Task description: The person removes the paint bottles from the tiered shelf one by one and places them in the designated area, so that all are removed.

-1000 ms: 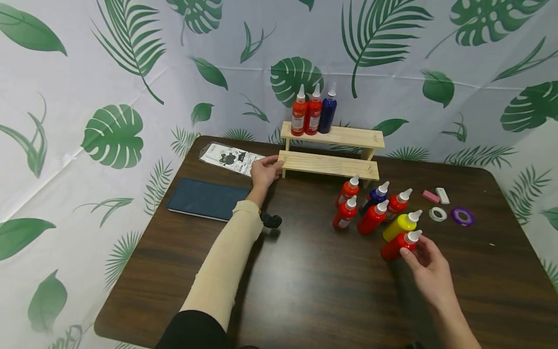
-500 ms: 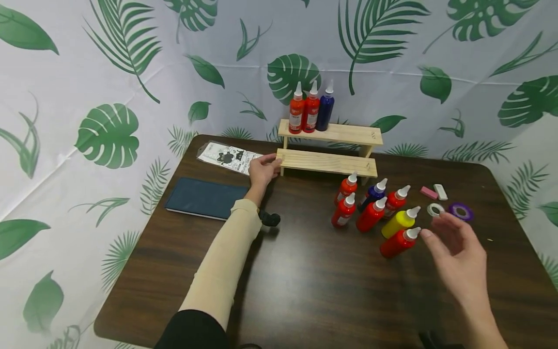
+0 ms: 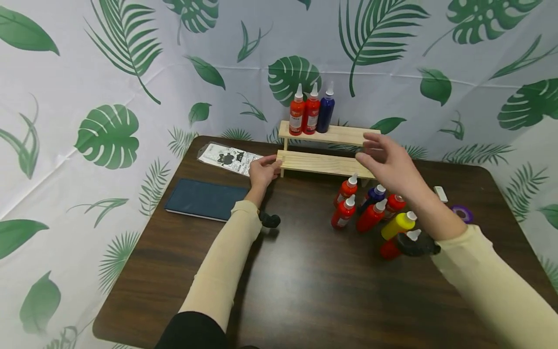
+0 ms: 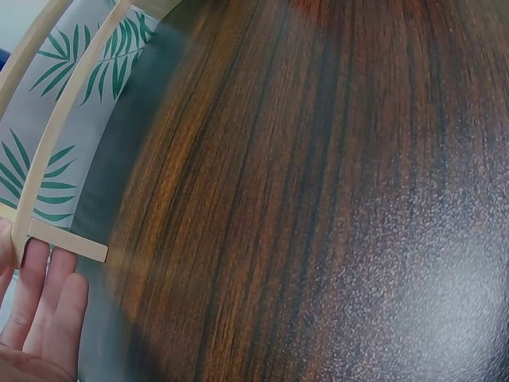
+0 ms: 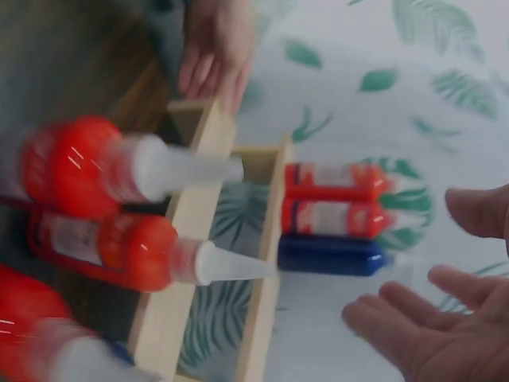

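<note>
My left hand (image 3: 263, 173) holds the left end of a two-tier wooden rack (image 3: 322, 163), thumb and fingers on either side of its lower tier. In the left wrist view, the fingers (image 4: 60, 306) lie against the rack's short leg. My right hand (image 3: 390, 165) is raised by the rack's right end, thumb and fingers spread around nothing. On the upper tier stand an orange-red bottle (image 3: 296, 117), a red bottle (image 3: 311, 117) and a dark blue bottle (image 3: 325, 114), all with white nozzle caps. The lower tier bears nothing.
In front of the rack's right end stand several more red bottles (image 3: 370, 218), a blue one (image 3: 374, 196) and a yellow one (image 3: 398, 224), some partly behind my right arm. A purple tape roll (image 3: 463, 213), a dark blue notebook (image 3: 207, 198) and a packaged sheet (image 3: 228, 157) lie on the table.
My right hand let go of the nearest red bottle, drew back to the right, then swung up and left to the rack's right end. The left hand stays at the rack.
</note>
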`<state>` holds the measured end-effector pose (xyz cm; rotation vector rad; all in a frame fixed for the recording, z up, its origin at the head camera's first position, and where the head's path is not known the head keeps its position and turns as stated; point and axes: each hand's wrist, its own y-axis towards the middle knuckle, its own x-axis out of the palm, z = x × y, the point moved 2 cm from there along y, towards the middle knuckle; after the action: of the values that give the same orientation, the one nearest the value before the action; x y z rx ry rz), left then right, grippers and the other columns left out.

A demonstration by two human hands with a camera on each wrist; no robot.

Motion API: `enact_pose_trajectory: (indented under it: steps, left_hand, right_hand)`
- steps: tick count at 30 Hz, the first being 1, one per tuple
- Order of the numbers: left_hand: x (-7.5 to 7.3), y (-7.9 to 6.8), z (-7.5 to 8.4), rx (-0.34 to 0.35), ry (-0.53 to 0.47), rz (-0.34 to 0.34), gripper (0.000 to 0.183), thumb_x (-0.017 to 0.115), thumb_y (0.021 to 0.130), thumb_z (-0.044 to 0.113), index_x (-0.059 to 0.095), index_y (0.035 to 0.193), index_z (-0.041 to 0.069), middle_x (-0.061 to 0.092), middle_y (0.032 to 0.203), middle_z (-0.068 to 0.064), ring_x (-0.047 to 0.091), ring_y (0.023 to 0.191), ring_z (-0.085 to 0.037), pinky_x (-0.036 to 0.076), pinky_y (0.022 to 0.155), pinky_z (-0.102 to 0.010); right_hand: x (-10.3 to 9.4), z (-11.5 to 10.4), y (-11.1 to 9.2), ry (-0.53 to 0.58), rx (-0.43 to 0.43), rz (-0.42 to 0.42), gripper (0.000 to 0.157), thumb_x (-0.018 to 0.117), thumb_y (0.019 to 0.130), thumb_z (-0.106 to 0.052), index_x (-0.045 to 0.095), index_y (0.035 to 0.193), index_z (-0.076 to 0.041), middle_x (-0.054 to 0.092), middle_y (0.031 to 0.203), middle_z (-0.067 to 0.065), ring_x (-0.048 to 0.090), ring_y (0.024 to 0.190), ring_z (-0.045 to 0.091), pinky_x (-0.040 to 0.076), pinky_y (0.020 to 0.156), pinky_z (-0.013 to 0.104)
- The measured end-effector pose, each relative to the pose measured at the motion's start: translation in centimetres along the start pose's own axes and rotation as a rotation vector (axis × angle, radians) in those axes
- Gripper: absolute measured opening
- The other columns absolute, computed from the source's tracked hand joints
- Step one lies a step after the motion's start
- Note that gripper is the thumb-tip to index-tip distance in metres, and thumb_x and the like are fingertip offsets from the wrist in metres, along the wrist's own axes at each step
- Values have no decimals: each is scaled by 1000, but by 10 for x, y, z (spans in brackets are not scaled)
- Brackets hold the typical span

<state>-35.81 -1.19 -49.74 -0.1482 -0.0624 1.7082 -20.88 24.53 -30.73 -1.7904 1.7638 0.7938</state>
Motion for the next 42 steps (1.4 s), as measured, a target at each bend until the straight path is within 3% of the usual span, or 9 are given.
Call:
enact_pose_trajectory:
  steps: [4,10,18,24,30,36,42]
  left_hand:
    - [0,-1,2,-5,0,4,23,77,82,16,74,104,10,72,85,-14,71,70,-22,58,63,-34]
    - [2,-2,4,14,5,13,24,77,81,16,74,104,9,72,85,-14,70,65,-17,57,58,-29]
    - [5,-3,4,8,8,6,24,77,82,14,74,104,7,72,86,-16,69,65,-17,57,58,-29]
    - [8,-3,2,9,11,-6,24,77,82,16,74,105,8,72,86,-15,70,66,-18,58,59,-30]
    - [8,-2,3,-1,15,-16,24,77,82,17,74,105,9,73,86,-13,71,69,-20,59,64,-35]
    - [5,-1,2,-4,3,-11,25,77,82,15,74,105,8,72,86,-14,71,69,-21,59,66,-37]
    - [0,1,0,7,19,13,25,77,81,16,74,105,8,72,86,-14,70,65,-16,59,63,-34]
  right_hand:
    - [10,-1,54,-2,8,-55,66,52,97,-40,27,151,-11,38,147,22,39,133,41,36,104,57]
    - [23,5,114,37,47,2,67,50,99,-36,20,153,-12,34,150,21,37,135,38,35,107,51]
    - [37,14,159,176,118,52,67,45,100,-34,11,155,-14,27,154,17,32,140,30,32,111,41]
    - [47,10,171,262,190,94,62,43,101,-33,14,155,-20,29,155,12,34,139,25,33,111,38]
    - [51,8,171,207,211,202,53,45,101,-28,26,149,-16,40,146,14,43,131,25,38,107,34]
    - [50,11,163,191,225,241,51,40,103,-30,23,149,-19,41,145,14,44,130,24,38,107,35]
    - [38,1,144,171,164,225,50,39,103,-32,25,149,-20,43,143,14,45,130,24,40,105,36]
